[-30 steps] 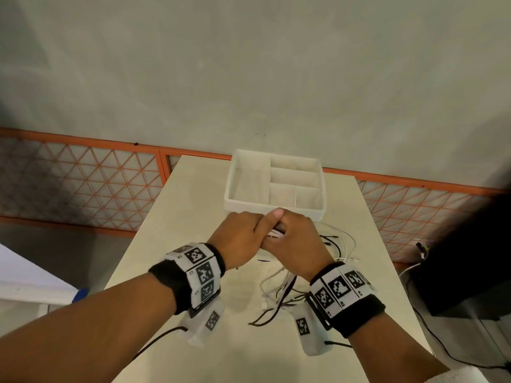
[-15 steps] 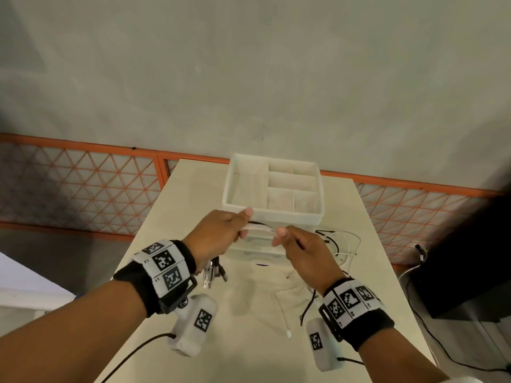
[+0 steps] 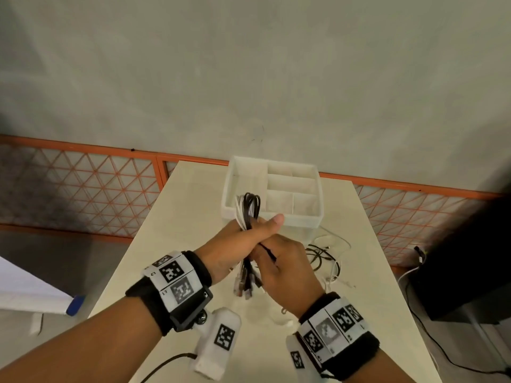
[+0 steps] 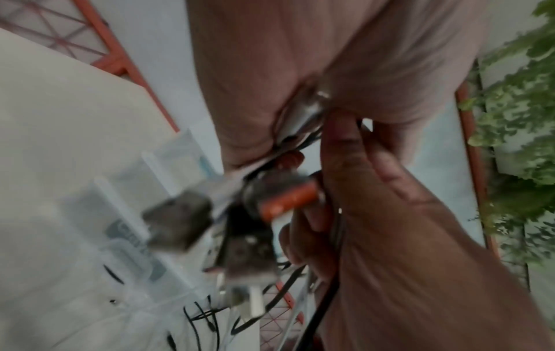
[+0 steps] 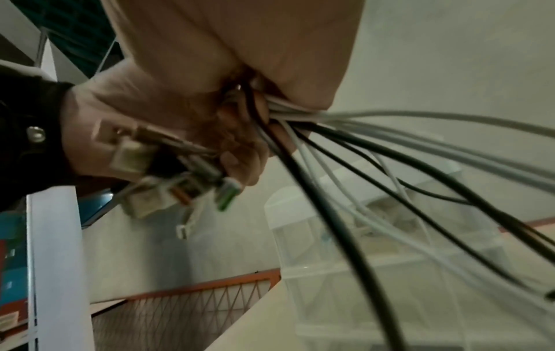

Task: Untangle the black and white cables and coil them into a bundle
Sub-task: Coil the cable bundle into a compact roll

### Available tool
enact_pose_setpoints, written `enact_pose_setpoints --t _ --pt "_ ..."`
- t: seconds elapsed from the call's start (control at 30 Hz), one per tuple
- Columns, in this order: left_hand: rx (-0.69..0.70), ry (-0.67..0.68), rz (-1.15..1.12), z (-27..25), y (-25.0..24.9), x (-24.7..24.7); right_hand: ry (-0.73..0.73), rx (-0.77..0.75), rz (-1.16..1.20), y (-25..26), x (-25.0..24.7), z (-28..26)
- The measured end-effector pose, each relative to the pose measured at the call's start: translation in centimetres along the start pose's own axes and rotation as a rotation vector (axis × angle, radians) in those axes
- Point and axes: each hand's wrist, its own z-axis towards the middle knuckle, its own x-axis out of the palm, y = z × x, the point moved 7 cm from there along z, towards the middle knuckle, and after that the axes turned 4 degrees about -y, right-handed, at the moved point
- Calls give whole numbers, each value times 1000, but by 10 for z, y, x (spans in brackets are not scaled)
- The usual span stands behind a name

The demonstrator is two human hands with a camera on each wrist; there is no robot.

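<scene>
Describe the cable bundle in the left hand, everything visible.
The cable bundle is a folded bunch of thin black and white cables. Its looped ends stand above the left hand, which grips its middle. Plug ends, one orange, hang below the fist. The right hand pinches a black strand at its lower part. It is held above the table.

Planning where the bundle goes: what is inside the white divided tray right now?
The white tray shows bare compartments. The cable bundle in the left hand covers part of its left compartment, so that part stays unseen.

Black and white cables (image 4: pixel 295 133) are gripped in the left hand (image 4: pixel 300 71) at frame top, with blurred plugs (image 4: pixel 180 220) hung mid-frame beside the right hand (image 4: pixel 405 237).
</scene>
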Motion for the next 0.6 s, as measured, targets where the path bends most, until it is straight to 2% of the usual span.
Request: enact_pose_setpoints --t 0.1,0.13,0.2,0.27,0.33,0.4,0.5,0.6 --pt "-40 -94 -57 1 10 -17 96 13 60 5 -2 -5" --pt "-32 -107 -36 3 11 -21 81 52 92 5 -8 -5" --pt "-5 -124 34 3 10 -26 -37 125 101 2 -29 2" --pt "29 -95 157 2 6 -23 -93 126 29 8 -44 13" --pt "51 0 330 1 5 -14 22 48 -52 22 -43 25" --pt "79 112 456 -3 2 -2 107 15 -39 29 -41 33" --pt "141 192 644 -9 -2 6 -5 137 27 23 -49 37" --pt "161 141 699 -6 -3 -3 -59 210 92 17 -48 34"
